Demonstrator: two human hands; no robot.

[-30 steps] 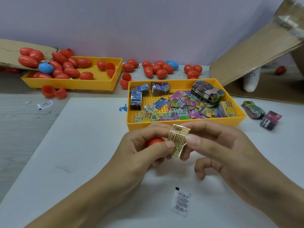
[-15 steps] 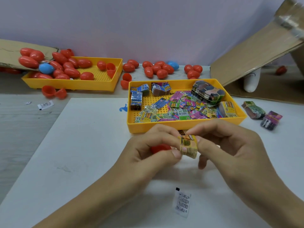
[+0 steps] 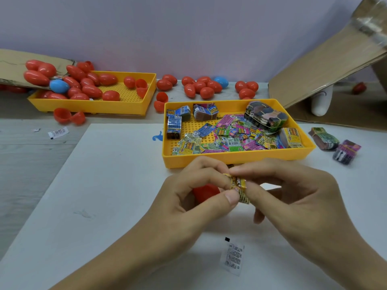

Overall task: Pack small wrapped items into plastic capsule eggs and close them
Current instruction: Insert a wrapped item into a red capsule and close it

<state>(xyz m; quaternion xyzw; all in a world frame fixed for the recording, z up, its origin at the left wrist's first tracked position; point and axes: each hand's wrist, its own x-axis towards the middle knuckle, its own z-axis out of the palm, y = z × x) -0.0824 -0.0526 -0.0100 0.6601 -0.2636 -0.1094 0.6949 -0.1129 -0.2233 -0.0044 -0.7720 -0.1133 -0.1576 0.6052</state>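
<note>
On a white sheet (image 3: 109,185) by a lilac wall, a yellow wrapped item (image 3: 237,184) is pinched between left hand (image 3: 188,197) and right hand (image 3: 293,197) fingertips — a red egg half (image 3: 206,192) is tucked in the left palm, at nine o'clock of it.

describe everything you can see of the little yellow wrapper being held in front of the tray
The yellow wrapper is a small printed paper or foil piece, yellow with dark and reddish print too blurred to read. It looks folded or rolled into a compact bundle, its lower edge sticking down below the fingers. The left hand and the right hand both pinch it between thumb and fingertips, above the white sheet, just in front of the near yellow tray. A red capsule half sits beside it in the left hand.
</note>
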